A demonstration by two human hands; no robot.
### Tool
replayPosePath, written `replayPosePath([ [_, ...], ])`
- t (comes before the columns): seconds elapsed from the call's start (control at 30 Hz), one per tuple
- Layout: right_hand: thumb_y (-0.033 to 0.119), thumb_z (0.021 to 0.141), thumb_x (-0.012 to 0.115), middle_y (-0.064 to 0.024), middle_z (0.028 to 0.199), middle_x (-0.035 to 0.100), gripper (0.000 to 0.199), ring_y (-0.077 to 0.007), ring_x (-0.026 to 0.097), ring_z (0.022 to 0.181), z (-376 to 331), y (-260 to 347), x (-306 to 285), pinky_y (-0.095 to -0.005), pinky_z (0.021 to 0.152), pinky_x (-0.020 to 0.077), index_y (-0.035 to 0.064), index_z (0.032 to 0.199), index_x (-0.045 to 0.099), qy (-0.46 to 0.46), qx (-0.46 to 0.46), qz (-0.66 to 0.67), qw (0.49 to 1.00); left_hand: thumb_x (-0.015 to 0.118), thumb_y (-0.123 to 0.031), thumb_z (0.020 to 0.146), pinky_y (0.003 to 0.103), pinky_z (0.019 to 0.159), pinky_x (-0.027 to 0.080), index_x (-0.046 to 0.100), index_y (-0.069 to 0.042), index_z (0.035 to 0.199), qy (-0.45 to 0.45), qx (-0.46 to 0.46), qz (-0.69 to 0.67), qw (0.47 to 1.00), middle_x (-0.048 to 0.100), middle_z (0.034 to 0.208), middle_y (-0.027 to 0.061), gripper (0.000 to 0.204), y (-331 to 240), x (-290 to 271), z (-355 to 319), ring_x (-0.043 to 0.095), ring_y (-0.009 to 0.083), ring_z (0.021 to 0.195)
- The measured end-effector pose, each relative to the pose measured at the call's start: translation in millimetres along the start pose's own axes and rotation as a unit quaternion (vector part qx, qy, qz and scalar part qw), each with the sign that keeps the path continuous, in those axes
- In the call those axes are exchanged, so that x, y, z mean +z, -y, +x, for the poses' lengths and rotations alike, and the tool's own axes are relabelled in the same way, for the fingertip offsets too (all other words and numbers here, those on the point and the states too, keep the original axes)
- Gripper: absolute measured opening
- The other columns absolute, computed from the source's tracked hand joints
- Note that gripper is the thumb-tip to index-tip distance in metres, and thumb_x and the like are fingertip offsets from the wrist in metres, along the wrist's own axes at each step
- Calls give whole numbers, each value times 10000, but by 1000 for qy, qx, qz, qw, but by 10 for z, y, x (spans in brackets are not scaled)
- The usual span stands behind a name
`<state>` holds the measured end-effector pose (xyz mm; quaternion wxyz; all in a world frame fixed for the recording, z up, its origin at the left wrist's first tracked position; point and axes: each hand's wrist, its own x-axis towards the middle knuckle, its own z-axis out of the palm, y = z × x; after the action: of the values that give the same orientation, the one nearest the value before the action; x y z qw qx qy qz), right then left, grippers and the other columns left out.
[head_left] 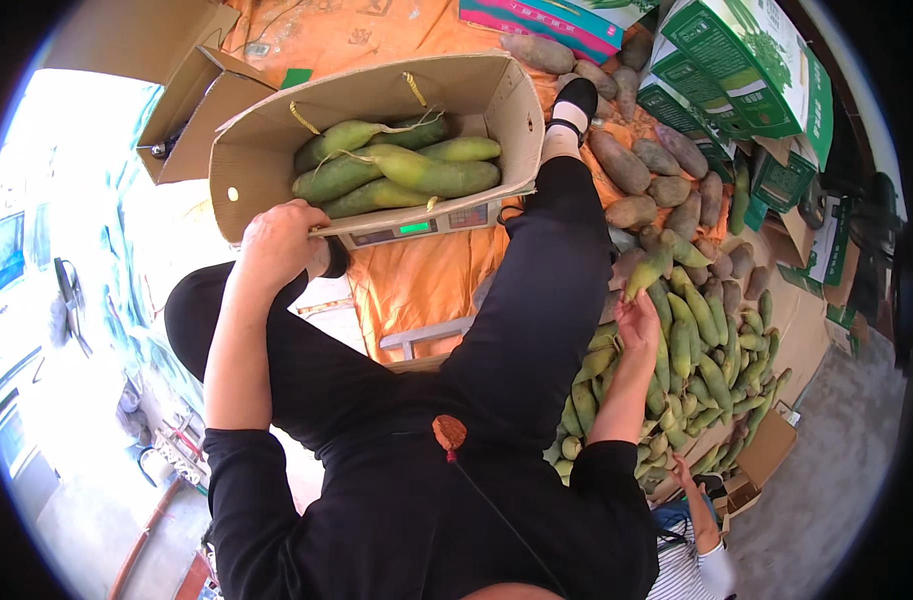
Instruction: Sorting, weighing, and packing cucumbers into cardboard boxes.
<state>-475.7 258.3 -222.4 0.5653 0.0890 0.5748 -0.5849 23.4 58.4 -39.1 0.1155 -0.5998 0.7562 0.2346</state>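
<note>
In front of me an open cardboard box (pixel 357 90) with yellow cord handles stands on a weighing scale (pixel 387 233) with a lit green display. Several long green radishes (pixel 432 172) lie in the box, some with thin root tails. My left hand (pixel 282 237) is closed over the box's near left edge. Off to the right, my right hand (pixel 637 322) grips the lower end of a green radish (pixel 649 266), held tilted at the upper edge of a large heap of green radishes (pixel 714 350).
Brownish-purple tubers (pixel 622 162) lie on an orange sheet (pixel 317 40) beyond my right leg. Green and white cartons (pixel 742 65) are stacked at the far right. Another open carton (pixel 192 115) stands at the far left. Another person's arm (pixel 699 510) reaches toward the heap at the lower right.
</note>
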Motion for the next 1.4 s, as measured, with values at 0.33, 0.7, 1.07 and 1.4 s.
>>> replayPosePath([
  [0.33, 195, 874, 583, -97, 1085, 576, 440, -148, 572, 830, -1340, 705, 2029, -295, 709, 475, 16, 1250, 439, 308, -75, -115, 941, 649, -119, 710, 405, 803, 464, 676, -85, 928, -11, 16, 8, 1000, 625, 917, 117, 223, 44, 26, -52, 587, 314, 905],
  [0.7, 197, 893, 565, -68, 1001, 605, 262, -146, 583, 853, -1554, -266, 3370, -285, 733, 490, 41, 1104, 550, 398, 88, -56, 912, 642, -146, 729, 405, 795, 465, 679, -90, 926, -21, 20, 20, 999, 637, 901, 124, 208, 97, 78, -50, 595, 315, 895],
  [1.07, 110, 874, 577, -110, 1123, 578, 363, -164, 578, 954, -1597, -370, 3335, -296, 775, 477, 14, 1213, 489, 385, -48, -160, 908, 645, -140, 727, 404, 801, 460, 674, -96, 957, -35, 28, 3, 999, 632, 930, 125, 236, 123, 54, -107, 589, 314, 911],
  [1.4, 113, 844, 618, -70, 1003, 633, 269, -153, 602, 896, -757, 621, 1592, -260, 800, 458, 15, 1094, 598, -43, -411, -471, 779, 661, -136, 714, 385, 801, 465, 670, -90, 972, -50, 35, -14, 998, 629, 956, 109, 263, 112, 13, -121, 594, 303, 917],
])
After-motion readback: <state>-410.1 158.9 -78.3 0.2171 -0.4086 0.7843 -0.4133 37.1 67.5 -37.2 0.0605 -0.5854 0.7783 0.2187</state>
